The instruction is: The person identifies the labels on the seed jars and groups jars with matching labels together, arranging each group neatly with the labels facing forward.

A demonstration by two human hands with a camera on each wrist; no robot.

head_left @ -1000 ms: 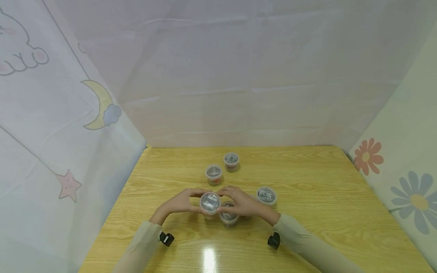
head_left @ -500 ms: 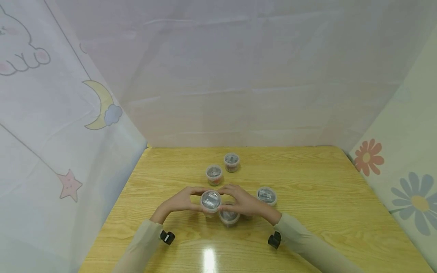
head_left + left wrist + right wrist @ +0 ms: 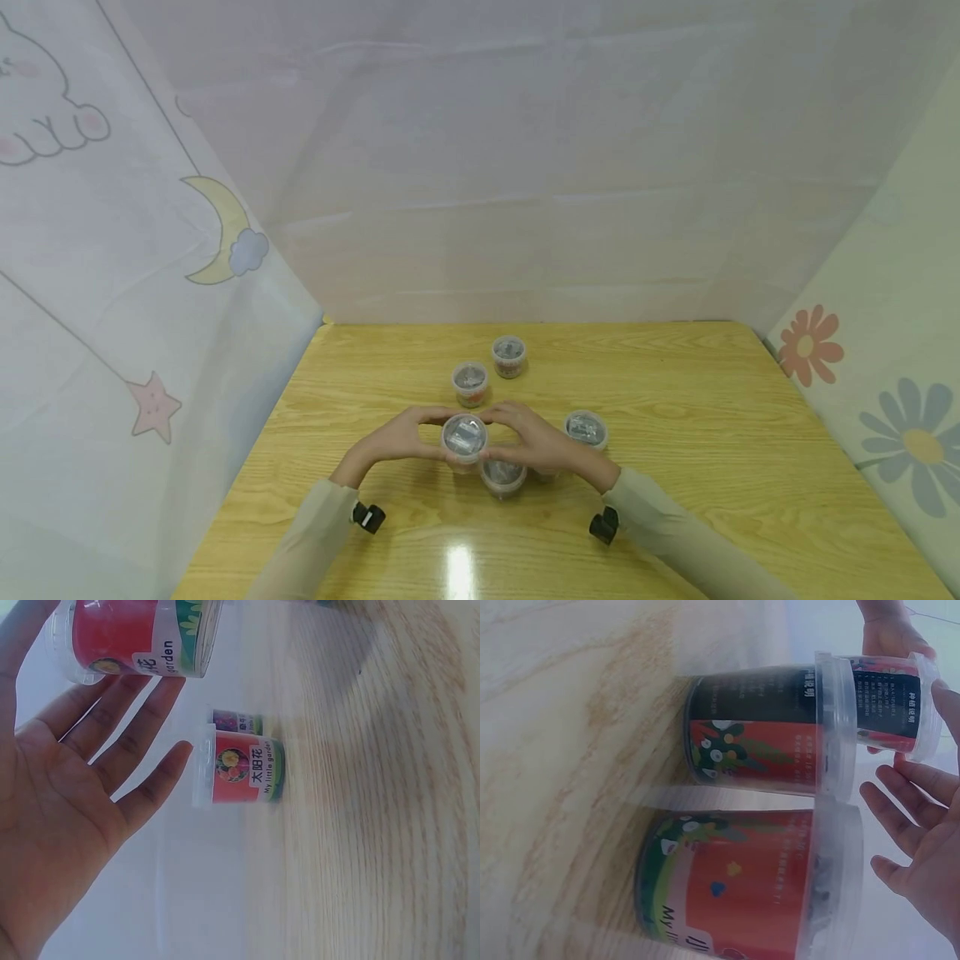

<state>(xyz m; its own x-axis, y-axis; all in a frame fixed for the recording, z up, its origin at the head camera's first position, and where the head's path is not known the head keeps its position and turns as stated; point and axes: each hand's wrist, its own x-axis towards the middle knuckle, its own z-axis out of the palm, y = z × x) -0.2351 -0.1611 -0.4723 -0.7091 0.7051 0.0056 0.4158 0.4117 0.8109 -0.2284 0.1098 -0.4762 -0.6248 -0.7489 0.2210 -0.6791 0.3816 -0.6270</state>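
Observation:
A small lidded plastic cup with a clear lid is held between both hands, raised off the table. My left hand grips its left side, with thumb in front and fingers behind; in the left wrist view the cup shows a red and green label reading "garden". My right hand holds the other side with thumb and fingertips. Just below the right hand stands a similar cup, and one more is mostly hidden under that hand. In the right wrist view, two standing cups, a nearer one and a farther one, show printed labels.
Behind the hands stand two more cups, one nearer and one farther back. Another cup is beside the right wrist. The wooden table meets a pale cloth backdrop at its far edge.
The held cup and both hands have shifted slightly up in the head view, away from the person. The other cups have not moved.

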